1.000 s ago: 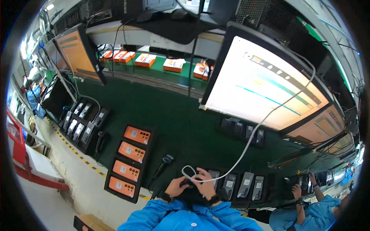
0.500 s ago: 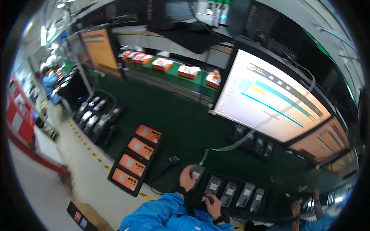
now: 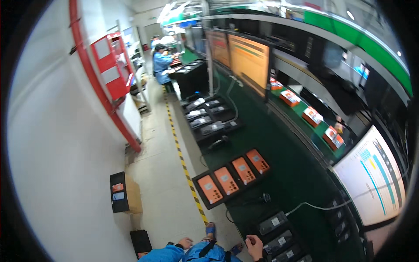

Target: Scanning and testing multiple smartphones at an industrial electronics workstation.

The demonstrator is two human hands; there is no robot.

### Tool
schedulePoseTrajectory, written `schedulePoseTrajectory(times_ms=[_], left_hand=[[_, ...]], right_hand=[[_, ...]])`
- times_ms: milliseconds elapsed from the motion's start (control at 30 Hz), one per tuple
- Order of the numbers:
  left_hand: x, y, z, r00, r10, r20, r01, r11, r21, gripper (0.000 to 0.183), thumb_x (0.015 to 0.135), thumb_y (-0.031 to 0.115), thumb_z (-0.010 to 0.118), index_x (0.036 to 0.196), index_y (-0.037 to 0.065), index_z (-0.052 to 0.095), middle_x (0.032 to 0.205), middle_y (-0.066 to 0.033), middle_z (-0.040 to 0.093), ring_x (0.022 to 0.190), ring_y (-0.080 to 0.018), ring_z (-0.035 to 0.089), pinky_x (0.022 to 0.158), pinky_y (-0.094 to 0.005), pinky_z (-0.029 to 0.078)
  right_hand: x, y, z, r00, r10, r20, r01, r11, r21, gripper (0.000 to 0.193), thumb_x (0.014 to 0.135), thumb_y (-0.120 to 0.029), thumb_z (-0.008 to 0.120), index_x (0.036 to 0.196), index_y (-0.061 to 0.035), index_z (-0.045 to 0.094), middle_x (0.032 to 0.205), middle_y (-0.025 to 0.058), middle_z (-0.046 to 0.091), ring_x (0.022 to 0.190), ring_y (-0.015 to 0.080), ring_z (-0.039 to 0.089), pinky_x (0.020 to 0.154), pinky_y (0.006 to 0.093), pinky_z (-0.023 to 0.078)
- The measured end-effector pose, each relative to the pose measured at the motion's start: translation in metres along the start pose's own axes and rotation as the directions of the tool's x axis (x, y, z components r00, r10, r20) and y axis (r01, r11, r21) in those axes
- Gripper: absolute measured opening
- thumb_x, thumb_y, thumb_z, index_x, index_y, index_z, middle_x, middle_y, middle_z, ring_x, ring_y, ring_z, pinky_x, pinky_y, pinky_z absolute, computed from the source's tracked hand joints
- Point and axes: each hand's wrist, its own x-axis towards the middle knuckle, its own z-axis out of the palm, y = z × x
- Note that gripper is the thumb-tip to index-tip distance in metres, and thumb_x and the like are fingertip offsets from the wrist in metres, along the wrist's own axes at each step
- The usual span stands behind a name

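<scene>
1. On the table [image 3: 283, 187], near the lower right of the view, grey phones [image 3: 271, 223] lie in a row just beside the right hand [image 3: 254, 247]; the uppermost of them has a pale cable [image 3: 324, 208] at its far end
2. Each phone should prove light and stiff, with a smooth back that may slide under dry fingers; the glass and the lenses look like the fragile parts
3. The best hold is probably by the two long sides, thumb against one and fingers along the other, clear of the lenses; the cabled one may tug, so its plug end is better left free
4. The right hand sits low by the table's near edge, fingers bent; I cannot tell how wide its grip is, or whether something small is in it
5. The left hand [image 3: 185, 243] is well apart, over the floor [image 3: 161, 183], its blue sleeve [image 3: 161, 254] crossing the lower edge; its grip looks slack and loosely parted, with nothing seen in it
6. Farther along the table, orange phones [image 3: 226, 180] lie in a black tray [image 3: 211, 206], touched by neither hand
</scene>
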Motion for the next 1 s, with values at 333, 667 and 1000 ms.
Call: schedulePoseTrajectory(times_ms=[333, 667, 1000], left_hand=[[0.038, -0.121, -0.105, 0.973, -0.232, 0.001, 0.221, 0.926, -0.306, 0.028, 0.071, 0.022, 0.064, 0.094, 0.006, 0.067, 0.080, -0.0079, 0.069, 0.068, -0.0165, 0.066, 0.058, -0.0310, 0.053], [0.114, -0.075, -0.243, 0.992, 0.028, -0.121, -0.080, 0.890, -0.449, 0.025, 0.077, 0.019, 0.061, 0.098, 0.004, 0.064, 0.085, -0.0106, 0.068, 0.068, -0.0171, 0.065, 0.064, -0.0280, 0.053], [0.252, -0.151, -0.366, 0.996, -0.022, -0.089, -0.016, 0.916, -0.402, 0.028, 0.087, 0.024, 0.050, 0.095, 0.002, 0.065, 0.081, -0.0104, 0.067, 0.067, -0.0178, 0.061, 0.057, -0.0320, 0.050]], right_hand=[[0.084, -0.020, 0.165, 0.980, 0.057, 0.192, -0.032, 0.991, -0.129, 0.020, 0.084, -0.016, 0.061, 0.096, -0.0006, 0.058, 0.082, 0.0065, 0.064, 0.075, 0.0136, 0.061, 0.071, 0.0272, 0.049], [0.128, -0.147, 0.382, 0.617, 0.056, 0.785, 0.157, 0.969, -0.193, 0.025, 0.087, -0.026, 0.061, 0.096, -0.0032, 0.058, 0.090, 0.0070, 0.064, 0.082, 0.0134, 0.061, 0.075, 0.0266, 0.047], [0.310, -0.132, 0.513, 0.825, -0.175, 0.537, 0.234, 0.971, -0.045, 0.028, 0.083, -0.027, 0.061, 0.097, -0.0022, 0.062, 0.091, 0.0139, 0.064, 0.081, 0.0251, 0.061, 0.072, 0.0361, 0.049]])
